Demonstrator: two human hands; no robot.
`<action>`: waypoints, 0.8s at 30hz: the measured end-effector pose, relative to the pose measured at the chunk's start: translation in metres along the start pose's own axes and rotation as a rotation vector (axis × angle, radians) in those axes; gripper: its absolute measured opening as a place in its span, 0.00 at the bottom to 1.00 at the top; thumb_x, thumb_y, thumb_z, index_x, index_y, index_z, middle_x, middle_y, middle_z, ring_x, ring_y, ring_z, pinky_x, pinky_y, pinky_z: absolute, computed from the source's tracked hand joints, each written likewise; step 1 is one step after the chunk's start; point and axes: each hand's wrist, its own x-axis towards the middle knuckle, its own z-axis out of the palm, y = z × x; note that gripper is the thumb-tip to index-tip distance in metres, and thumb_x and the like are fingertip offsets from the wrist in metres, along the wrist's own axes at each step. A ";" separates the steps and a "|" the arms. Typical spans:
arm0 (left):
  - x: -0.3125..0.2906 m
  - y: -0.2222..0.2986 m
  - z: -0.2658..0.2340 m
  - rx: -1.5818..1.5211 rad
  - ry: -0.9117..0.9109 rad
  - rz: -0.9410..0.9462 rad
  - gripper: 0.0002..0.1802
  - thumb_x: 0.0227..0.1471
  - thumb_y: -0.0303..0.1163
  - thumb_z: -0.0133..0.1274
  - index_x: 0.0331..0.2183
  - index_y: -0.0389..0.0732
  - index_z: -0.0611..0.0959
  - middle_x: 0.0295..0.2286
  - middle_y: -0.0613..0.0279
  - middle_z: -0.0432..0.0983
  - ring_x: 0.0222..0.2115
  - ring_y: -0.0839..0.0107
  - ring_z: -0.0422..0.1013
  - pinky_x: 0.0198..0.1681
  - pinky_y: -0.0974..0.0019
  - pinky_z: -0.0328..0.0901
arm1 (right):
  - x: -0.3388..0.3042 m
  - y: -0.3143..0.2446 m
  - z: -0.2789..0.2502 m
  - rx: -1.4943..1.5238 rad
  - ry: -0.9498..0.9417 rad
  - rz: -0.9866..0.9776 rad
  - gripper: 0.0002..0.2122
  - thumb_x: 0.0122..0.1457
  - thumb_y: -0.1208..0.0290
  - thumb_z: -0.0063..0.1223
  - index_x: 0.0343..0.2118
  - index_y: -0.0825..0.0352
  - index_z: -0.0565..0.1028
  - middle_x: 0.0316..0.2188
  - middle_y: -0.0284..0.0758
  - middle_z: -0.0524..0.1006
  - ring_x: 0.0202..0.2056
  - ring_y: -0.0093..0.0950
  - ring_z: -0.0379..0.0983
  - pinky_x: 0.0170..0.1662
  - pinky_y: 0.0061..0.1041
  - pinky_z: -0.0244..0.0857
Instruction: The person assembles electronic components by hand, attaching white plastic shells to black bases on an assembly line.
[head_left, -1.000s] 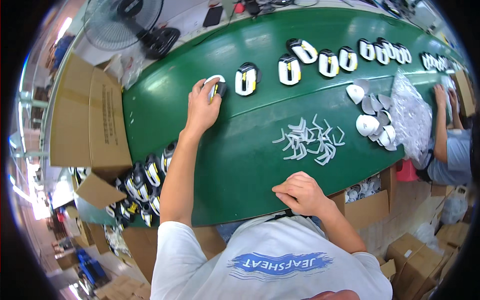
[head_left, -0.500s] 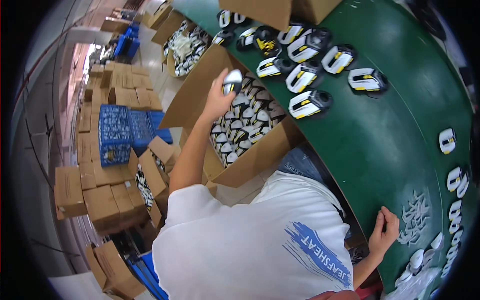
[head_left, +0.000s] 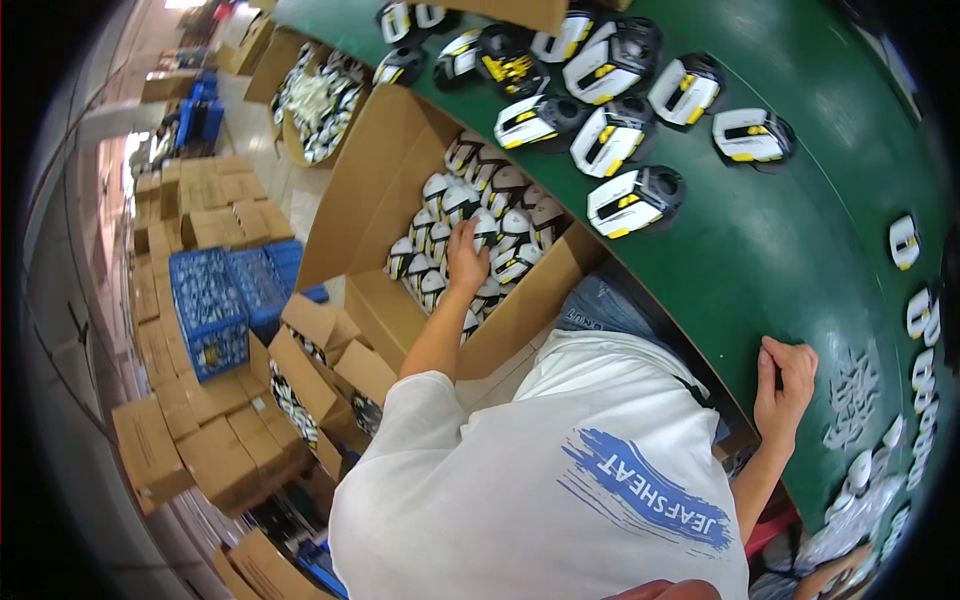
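My left hand reaches down into an open cardboard box. Its fingers are around a rounded white-and-black plastic shell that sits among many like it. Part of that shell is hidden by the fingers. Packed side by side in the box are more white, black and yellow shells. At the near edge of the green table, my right hand is open and holds nothing, thumb apart from the slightly bent fingers. Small white strips lie to the right of it.
Several black, white and yellow units stand on the table beyond the box. White frames line the table's far right. Another person's hand shows at lower right. Cartons and blue crates are stacked at left.
My left hand has gone down from above the box into it, carrying a shell. My right hand stays by the table edge, its fingers a little more spread. The view has shifted.
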 end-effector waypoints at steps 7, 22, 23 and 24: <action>0.018 0.000 0.001 0.088 0.221 0.065 0.45 0.54 0.28 0.69 0.70 0.34 0.72 0.63 0.32 0.72 0.66 0.34 0.65 0.73 0.41 0.58 | -0.002 0.001 0.000 0.085 0.094 -0.004 0.08 0.61 0.80 0.68 0.42 0.65 0.85 0.38 0.35 0.87 0.40 0.36 0.82 0.59 0.47 0.73; 0.109 0.476 -0.108 0.412 0.204 1.135 0.39 0.66 0.43 0.64 0.71 0.38 0.74 0.65 0.46 0.75 0.69 0.41 0.65 0.77 0.39 0.49 | -0.052 0.028 -0.030 0.205 0.217 -0.082 0.12 0.60 0.74 0.73 0.47 0.60 0.88 0.38 0.29 0.87 0.39 0.30 0.83 0.60 0.42 0.77; 0.115 0.486 -0.102 0.543 0.208 1.137 0.41 0.66 0.43 0.64 0.72 0.38 0.72 0.65 0.45 0.75 0.70 0.42 0.64 0.78 0.38 0.47 | -0.064 0.033 -0.033 0.217 0.257 -0.052 0.12 0.60 0.75 0.72 0.47 0.60 0.87 0.37 0.28 0.87 0.39 0.30 0.83 0.59 0.42 0.76; 0.126 0.489 -0.094 0.571 0.129 1.115 0.39 0.67 0.44 0.63 0.72 0.38 0.73 0.63 0.44 0.77 0.68 0.44 0.66 0.78 0.38 0.48 | -0.079 0.037 -0.045 0.174 0.299 -0.002 0.12 0.60 0.75 0.72 0.46 0.60 0.87 0.37 0.28 0.87 0.39 0.31 0.83 0.59 0.41 0.76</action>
